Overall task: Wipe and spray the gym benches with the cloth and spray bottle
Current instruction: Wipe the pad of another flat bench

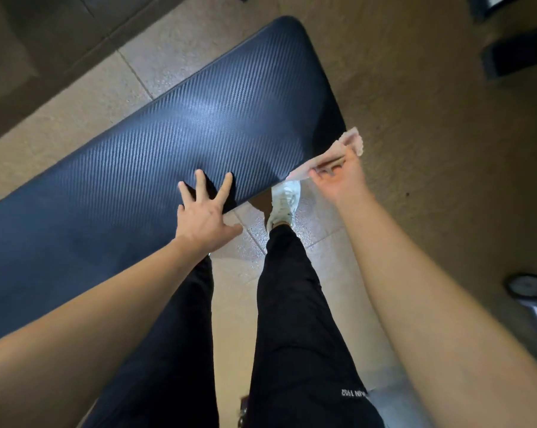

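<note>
The dark ribbed surface stood on a tiled floor. The left hand rested on its near edge, fingers spread.

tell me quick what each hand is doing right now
Left hand: open, fingers spread over the near edge of the bench pad, holding nothing.
Right hand: closed on the pink cloth, beside the pad's edge.
</note>
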Motion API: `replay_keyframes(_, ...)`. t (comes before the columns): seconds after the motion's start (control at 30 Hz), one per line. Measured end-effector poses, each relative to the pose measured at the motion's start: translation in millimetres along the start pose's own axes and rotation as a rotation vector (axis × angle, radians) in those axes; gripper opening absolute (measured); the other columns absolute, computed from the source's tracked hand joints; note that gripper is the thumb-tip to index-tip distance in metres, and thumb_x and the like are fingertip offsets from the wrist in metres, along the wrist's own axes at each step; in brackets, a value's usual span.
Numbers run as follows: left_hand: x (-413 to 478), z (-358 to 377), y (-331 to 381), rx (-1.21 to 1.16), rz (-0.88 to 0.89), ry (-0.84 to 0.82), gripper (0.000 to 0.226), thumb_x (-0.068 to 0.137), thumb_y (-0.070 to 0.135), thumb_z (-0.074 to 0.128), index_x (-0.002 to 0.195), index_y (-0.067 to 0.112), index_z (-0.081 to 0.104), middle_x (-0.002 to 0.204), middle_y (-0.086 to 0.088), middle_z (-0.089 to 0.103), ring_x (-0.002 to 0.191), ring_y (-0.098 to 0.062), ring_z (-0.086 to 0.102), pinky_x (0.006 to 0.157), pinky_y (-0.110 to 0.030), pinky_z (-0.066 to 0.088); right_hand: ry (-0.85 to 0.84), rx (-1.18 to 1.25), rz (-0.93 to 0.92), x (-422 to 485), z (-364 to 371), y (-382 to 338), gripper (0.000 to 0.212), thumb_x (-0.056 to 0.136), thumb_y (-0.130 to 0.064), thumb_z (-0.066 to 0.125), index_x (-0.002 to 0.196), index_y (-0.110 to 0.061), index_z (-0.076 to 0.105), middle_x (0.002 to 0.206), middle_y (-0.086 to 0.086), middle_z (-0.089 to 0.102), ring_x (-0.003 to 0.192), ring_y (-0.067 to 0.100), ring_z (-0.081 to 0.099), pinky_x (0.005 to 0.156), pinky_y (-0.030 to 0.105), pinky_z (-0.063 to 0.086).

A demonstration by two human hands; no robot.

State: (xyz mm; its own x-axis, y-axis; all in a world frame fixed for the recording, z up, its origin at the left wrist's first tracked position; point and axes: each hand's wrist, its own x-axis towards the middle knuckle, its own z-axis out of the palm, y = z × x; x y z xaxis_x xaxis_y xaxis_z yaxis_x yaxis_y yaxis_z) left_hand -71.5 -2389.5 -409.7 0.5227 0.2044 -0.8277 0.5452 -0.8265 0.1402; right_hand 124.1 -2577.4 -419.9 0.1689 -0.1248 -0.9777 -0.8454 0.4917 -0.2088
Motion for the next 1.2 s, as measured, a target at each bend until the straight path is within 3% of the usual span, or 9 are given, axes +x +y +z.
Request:
replay_keyframes(0.13,6,0,23,-0.1,-0.103,-0.003,0.105,0.083,0.065,0.064,0.16,0.047,-0.006,0.167,-0.017,-0.023,0.151,-0.055,-0.011,0.114,-0.066,0.036,-0.048,-0.264,-0.135,7,11,-43,0.046,0.105,-0.041,0.05,0.144,-0.016,0.048,0.152,0.011,0.047,0.133,0.028,0.051,0.095,0.043,0.052)
replay_keyframes(0.27,7,-2,35,-0.159,-0.161,-0.014,0.104,0.084,0.065,0.065,0.161,0.046,-0.002,0.167,-0.016,-0.027,0.152,-0.053,-0.015,0.111,-0.063,0.038,-0.047,-0.785,-0.267,5,38,-68,0.017,0.102,-0.032,0.059,0.106,-0.02,0.071,0.124,0.016,0.069,0.111,0.021,0.065,0.107,0.049,0.049)
replay_keyframes(0.47,7,-14,35,-0.219,-0.187,-0.08,0.102,0.083,0.062,0.066,0.161,0.047,0.001,0.167,-0.01,-0.029,0.152,-0.049,-0.019,0.111,-0.064,0.038,-0.283,-1.049,-0.404,-13,100,-84,0.035,0.106,-0.013,0.05,0.14,-0.002,0.057,0.144,0.006,0.058,0.123,0.014,0.059,0.065,-0.001,0.047)
replay_keyframes(0.57,9,-17,32,-0.243,-0.179,-0.11,0.102,0.082,0.062,0.067,0.161,0.047,0.003,0.167,-0.011,-0.028,0.152,-0.05,-0.019,0.113,-0.064,0.034,-0.379,-1.114,-0.476,-8,132,-82,0.028,0.105,-0.018,0.054,0.127,-0.004,0.066,0.125,-0.001,0.066,0.102,0.001,0.064,0.073,0.007,0.051)
replay_keyframes(0.63,10,-18,30,-0.258,-0.178,-0.117,0.102,0.082,0.062,0.066,0.161,0.047,0.004,0.167,-0.011,-0.028,0.152,-0.05,-0.019,0.115,-0.064,0.032,-0.371,-1.284,-0.603,-7,148,-79,0.021,0.104,-0.025,0.057,0.087,-0.02,0.069,0.087,-0.005,0.058,0.071,-0.002,0.052,0.068,0.017,0.043)
replay_keyframes(0.77,9,-20,29,-0.298,-0.167,-0.132,0.099,0.084,0.061,0.065,0.161,0.047,0.005,0.167,-0.011,-0.027,0.152,-0.05,-0.02,0.115,-0.065,0.031,-0.543,-1.388,-0.767,-19,163,-64,0.024,0.094,-0.027,0.062,0.073,-0.017,0.059,0.076,-0.001,0.047,0.074,0.009,0.045,0.07,0.025,0.036)
replay_keyframes(0.87,6,-28,21,-0.429,-0.163,-0.097,0.09,0.084,0.06,0.065,0.161,0.041,0.022,0.171,-0.012,-0.012,0.156,-0.045,-0.008,0.121,-0.062,0.025,-0.697,-1.413,-0.794,-45,157,-45,0.025,0.092,-0.021,0.065,0.076,-0.003,0.064,0.075,0.002,0.051,0.072,0.009,0.047,0.069,0.025,0.038)
replay_keyframes(1.03,-21,-56,-9,-0.814,-0.184,0.113,0.065,0.09,0.038,0.073,0.149,0.02,0.052,0.154,-0.001,0.051,0.142,-0.021,0.048,0.117,-0.037,0.036,-0.791,-1.5,-0.631,-99,115,-11,0.015,0.091,-0.014,0.072,0.094,0.001,0.073,0.083,0.005,0.063,0.077,0.013,0.057,0.072,0.026,0.05)
replay_keyframes(1.2,-88,-71,-26,-1.208,-0.075,0.239,0.059,0.089,0.027,0.077,0.145,0.023,0.057,0.143,0.003,0.061,0.132,-0.014,0.056,0.113,-0.032,0.041,-0.817,-1.553,-0.547,-176,78,32,0.019,0.093,-0.005,0.069,0.106,0.009,0.069,0.087,0.011,0.059,0.078,0.01,0.057,0.07,0.018,0.05)
